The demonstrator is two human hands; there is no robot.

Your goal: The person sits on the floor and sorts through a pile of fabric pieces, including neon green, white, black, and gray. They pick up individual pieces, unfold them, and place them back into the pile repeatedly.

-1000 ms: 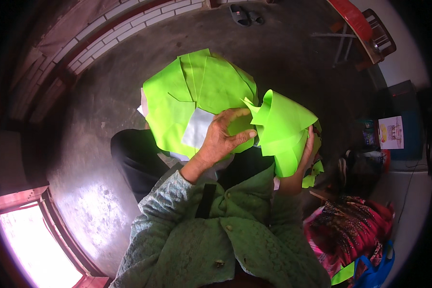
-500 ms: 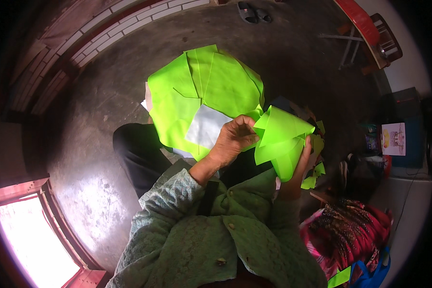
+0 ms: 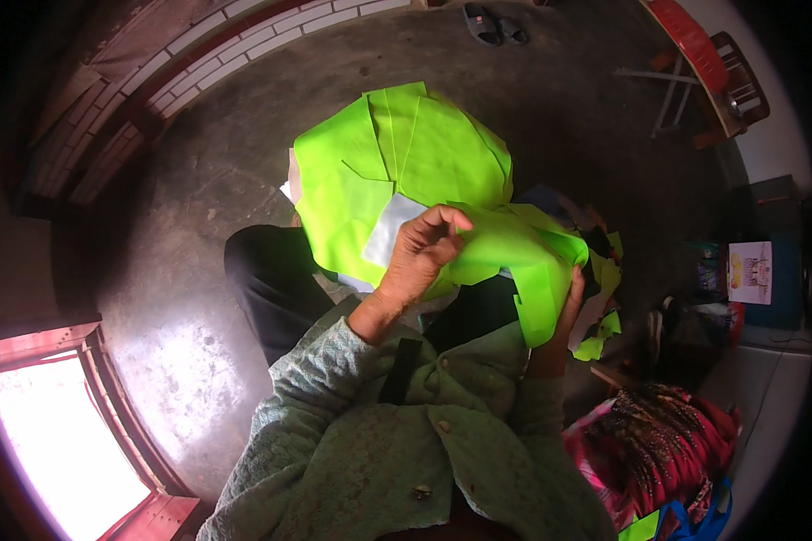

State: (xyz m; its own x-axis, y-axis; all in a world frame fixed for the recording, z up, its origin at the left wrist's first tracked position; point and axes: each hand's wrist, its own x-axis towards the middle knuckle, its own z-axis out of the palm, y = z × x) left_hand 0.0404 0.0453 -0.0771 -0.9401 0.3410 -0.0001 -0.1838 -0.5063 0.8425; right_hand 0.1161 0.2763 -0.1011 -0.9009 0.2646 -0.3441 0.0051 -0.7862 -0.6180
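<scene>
Several neon yellow-green fabric pieces lie in a broad, layered heap before me, around my lap. A pale grey patch shows on the near part of the heap. My right hand grips the edge of a neon fabric piece that hangs down in folds beside my knee. My left hand is raised over the pale patch, thumb and fingers curled together. Whatever it may pinch is too small to make out. Part of my right hand is hidden behind the fabric.
Fabric scraps lie to the right. Nearer is a red patterned cloth bundle beside a blue strap. Dark slippers rest on the far concrete floor. A red stool stands far right, and a bright opening is at the left.
My left hand has drawn away from the held fabric, its fingers curling upward. The folded piece has dropped and spread out toward the heap. My right hand stays on its edge.
</scene>
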